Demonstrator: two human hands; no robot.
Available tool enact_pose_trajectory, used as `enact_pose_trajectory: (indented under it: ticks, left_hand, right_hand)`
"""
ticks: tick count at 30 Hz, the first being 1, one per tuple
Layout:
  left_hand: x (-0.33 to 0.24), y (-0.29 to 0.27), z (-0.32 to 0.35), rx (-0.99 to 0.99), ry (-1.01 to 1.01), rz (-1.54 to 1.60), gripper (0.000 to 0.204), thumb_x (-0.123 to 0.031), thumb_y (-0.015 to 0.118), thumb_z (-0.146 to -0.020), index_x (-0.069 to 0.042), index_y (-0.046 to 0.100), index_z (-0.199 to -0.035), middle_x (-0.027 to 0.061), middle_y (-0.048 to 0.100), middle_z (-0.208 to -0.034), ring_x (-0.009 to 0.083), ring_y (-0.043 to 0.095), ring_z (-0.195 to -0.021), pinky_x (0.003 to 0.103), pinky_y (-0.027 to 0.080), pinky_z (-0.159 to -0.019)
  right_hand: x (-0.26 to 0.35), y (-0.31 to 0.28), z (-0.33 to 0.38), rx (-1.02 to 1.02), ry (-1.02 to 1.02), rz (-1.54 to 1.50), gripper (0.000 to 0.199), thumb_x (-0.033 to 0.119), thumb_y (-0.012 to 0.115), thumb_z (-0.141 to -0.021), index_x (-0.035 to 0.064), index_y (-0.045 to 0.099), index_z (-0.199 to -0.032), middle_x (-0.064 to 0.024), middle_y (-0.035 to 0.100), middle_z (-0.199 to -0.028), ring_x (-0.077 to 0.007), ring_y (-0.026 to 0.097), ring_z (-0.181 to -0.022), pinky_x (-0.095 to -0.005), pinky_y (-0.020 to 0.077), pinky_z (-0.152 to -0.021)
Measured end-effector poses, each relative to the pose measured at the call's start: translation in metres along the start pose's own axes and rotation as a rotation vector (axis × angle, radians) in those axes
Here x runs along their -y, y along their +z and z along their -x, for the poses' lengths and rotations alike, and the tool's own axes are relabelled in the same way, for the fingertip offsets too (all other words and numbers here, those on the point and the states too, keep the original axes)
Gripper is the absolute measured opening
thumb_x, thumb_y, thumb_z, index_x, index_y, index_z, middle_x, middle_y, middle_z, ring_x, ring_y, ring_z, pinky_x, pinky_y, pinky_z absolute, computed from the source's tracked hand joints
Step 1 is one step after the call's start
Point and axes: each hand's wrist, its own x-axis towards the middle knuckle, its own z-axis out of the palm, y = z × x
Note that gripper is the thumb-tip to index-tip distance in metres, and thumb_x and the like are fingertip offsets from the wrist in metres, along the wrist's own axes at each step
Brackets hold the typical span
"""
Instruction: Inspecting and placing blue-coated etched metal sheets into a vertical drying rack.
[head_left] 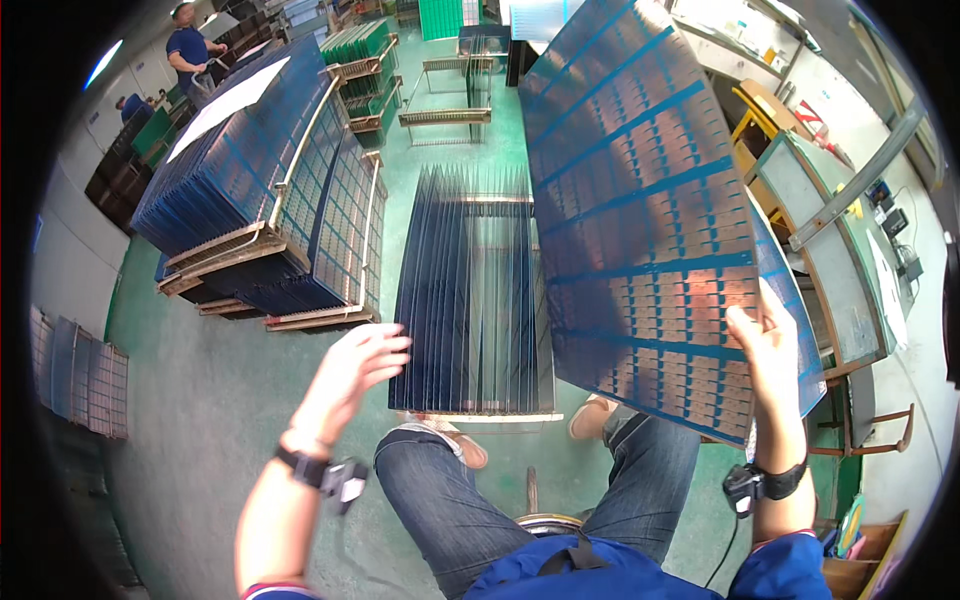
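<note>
My right hand (770, 345) grips the right edge of a large circuit board panel (640, 215), blue with rows of copper-coloured patterns. The panel stands tilted to the right of a low floor rack (480, 415). Thin dark upright panels (432, 290) fill that rack, packed closely at its left and spaced wider at its right. My left hand (352, 372) is at the rack's near left, its fingers stretched out and apart. Its fingertips are beside the leftmost panel; whether they touch it, I cannot tell.
Loaded racks of blue panels (230, 190) stand at the left, with a white sheet (228, 108) on top. A bare metal rack (445, 117) is farther ahead. Another panel (775, 290) leans behind the held one, near a workbench (830, 230). A person (190, 50) stands far left.
</note>
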Motion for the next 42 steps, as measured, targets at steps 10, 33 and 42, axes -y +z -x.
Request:
enact_pose_trajectory:
  ticks: [10, 33, 42]
  left_hand:
    - [0.183, 0.134, -0.147, -0.208, 0.494, -0.425, 0.022, 0.000, 0.044, -0.086, -0.003, 0.061, -0.099, 0.0134, 0.063, -0.103, 0.0273, 0.060, -0.097, 0.032, 0.045, -0.090]
    - [0.194, 0.172, -0.125, -0.237, 0.540, -1.210, 0.018, -0.021, 0.060, -0.081, -0.003, 0.059, -0.083, 0.0147, 0.042, -0.134, 0.0315, 0.029, -0.131, 0.048, 0.022, -0.107]
    - [0.208, 0.174, -0.126, -0.250, 0.492, -1.311, 0.016, -0.016, 0.057, -0.078, 0.000, 0.059, -0.076, 0.0102, 0.031, -0.143, 0.0292, 0.022, -0.135, 0.046, 0.018, -0.109]
  right_hand:
    - [0.028, -0.031, -0.014, 0.019, 0.079, 0.143, 0.048, 0.014, 0.062, -0.081, -0.0002, 0.050, -0.124, -0.0033, 0.059, -0.103, -0.0063, 0.052, -0.080, -0.0214, 0.0424, -0.074]
    - [-0.153, 0.135, 0.019, 0.001, 0.216, -0.126, 0.049, -0.010, 0.044, -0.084, 0.0000, 0.042, -0.132, -0.0129, 0.056, -0.119, -0.0169, 0.053, -0.108, -0.0270, 0.0404, -0.094]
    - [-0.148, 0.141, -0.006, -0.017, 0.375, -0.449, 0.063, -0.016, 0.036, -0.079, -0.0027, 0.026, -0.139, -0.0162, 0.031, -0.143, -0.0202, 0.026, -0.134, -0.0302, 0.0197, -0.109]
